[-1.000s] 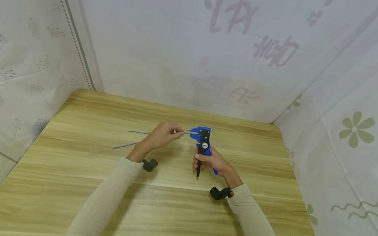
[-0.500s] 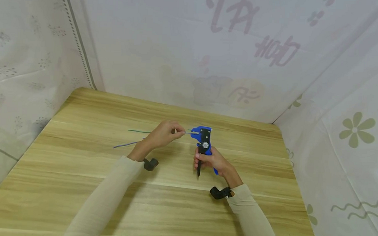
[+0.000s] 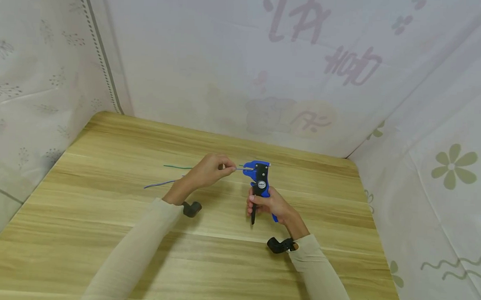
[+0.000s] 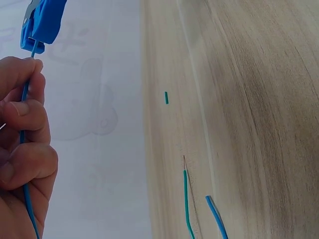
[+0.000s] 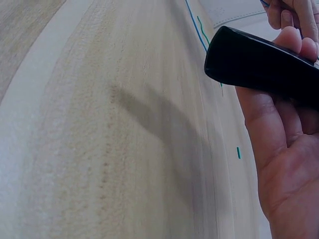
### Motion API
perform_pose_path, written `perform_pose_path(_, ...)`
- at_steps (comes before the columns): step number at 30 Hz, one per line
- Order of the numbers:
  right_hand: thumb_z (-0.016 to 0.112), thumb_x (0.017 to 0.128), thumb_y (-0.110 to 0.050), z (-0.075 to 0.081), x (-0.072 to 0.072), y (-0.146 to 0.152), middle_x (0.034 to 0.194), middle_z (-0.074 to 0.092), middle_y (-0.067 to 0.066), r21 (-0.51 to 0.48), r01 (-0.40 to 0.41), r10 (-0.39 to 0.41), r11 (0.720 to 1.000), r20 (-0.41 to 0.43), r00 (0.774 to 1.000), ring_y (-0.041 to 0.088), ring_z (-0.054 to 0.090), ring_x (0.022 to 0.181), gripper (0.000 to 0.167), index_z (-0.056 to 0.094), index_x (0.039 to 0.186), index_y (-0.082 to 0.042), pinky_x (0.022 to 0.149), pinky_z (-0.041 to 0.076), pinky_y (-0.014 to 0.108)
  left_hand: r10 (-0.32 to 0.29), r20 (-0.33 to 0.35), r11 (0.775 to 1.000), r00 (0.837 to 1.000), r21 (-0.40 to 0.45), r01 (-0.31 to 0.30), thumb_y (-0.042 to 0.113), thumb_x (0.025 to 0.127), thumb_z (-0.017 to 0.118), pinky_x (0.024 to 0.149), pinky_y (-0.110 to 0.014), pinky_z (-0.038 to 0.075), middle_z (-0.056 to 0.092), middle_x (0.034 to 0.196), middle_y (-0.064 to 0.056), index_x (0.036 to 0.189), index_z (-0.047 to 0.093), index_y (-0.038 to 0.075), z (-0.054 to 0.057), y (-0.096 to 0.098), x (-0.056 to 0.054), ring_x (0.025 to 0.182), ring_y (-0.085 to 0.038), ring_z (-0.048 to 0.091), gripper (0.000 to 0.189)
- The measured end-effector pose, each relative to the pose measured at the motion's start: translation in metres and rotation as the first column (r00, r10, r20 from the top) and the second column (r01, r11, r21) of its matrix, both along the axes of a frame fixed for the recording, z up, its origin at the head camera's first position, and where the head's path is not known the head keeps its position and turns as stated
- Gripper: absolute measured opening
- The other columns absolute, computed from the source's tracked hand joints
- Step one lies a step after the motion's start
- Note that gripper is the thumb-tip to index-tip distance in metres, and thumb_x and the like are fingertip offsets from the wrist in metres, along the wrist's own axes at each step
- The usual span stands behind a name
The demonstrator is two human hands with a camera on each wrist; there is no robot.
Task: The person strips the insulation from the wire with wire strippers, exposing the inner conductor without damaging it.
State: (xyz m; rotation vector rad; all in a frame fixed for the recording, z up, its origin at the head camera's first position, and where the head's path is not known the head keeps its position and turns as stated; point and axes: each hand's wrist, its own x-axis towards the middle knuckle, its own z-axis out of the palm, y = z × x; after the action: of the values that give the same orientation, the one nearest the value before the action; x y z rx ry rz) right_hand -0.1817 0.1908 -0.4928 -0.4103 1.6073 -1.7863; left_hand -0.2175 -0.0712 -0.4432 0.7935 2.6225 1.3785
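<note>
Above the table my left hand (image 3: 209,170) pinches a thin blue wire (image 4: 24,135) between thumb and fingers. The wire's far end sits in the jaws of a blue and black wire stripper (image 3: 260,174). My right hand (image 3: 271,202) grips the stripper's handles, with the thumb across the black one (image 5: 259,62) and the jaws facing left. A green wire (image 4: 186,204) with a bare copper end lies on the table below my left hand. Beside it is another blue wire (image 4: 216,215). A short green piece of insulation (image 4: 166,97) lies farther along.
The wood-grain table (image 3: 219,265) meets a pale printed cloth (image 3: 212,68) at its back edge. More patterned cloth hangs at the left and right sides. A black camera mount (image 3: 280,245) sits on the right wrist, and another mount (image 3: 191,209) on the left.
</note>
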Motion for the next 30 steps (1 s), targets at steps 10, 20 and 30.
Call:
perform_pose_path(10, 0.056, 0.101, -0.011, 0.0008, 0.0001, -0.0017, 0.079, 0.062, 0.005, 0.029, 0.013, -0.013, 0.999, 0.000, 1.000, 0.021, 0.066, 0.073, 0.006, 0.054, 0.098, -0.006, 0.073, 0.057, 0.040, 0.004, -0.024, 1.000, 1.000, -0.014, -0.004, 0.014, 0.097, 0.065, 0.063, -0.027, 0.046, 0.069, 0.086, -0.002, 0.100, 0.077, 0.007, -0.0005, 0.0002, 0.0004, 0.072, -0.013, 0.054, 0.014)
perform_pose_path(20, 0.057, 0.100, -0.010, -0.0006, -0.0002, -0.0020, 0.076, 0.061, 0.005, 0.026, 0.044, -0.044, 0.999, 0.011, 0.999, 0.021, 0.064, 0.068, 0.008, 0.054, 0.096, -0.004, 0.070, 0.057, 0.040, 0.004, -0.047, 1.000, 0.999, -0.028, -0.005, 0.014, 0.097, 0.065, 0.064, -0.027, 0.047, 0.069, 0.087, -0.001, 0.102, 0.077, 0.007, -0.0013, -0.0008, -0.0003, 0.073, -0.013, 0.055, 0.015)
perform_pose_path(30, 0.059, 0.100, -0.013, -0.0012, 0.0003, -0.0028, 0.072, 0.057, 0.005, 0.042, 0.043, -0.043, 0.998, 0.005, 0.999, 0.019, 0.059, 0.063, 0.013, 0.053, 0.094, -0.003, 0.066, 0.056, 0.042, -0.002, -0.051, 1.000, 0.999, -0.019, 0.001, 0.013, 0.096, 0.066, 0.064, -0.026, 0.046, 0.069, 0.085, -0.001, 0.100, 0.077, 0.007, -0.0036, -0.0007, -0.0015, 0.072, -0.012, 0.054, 0.013)
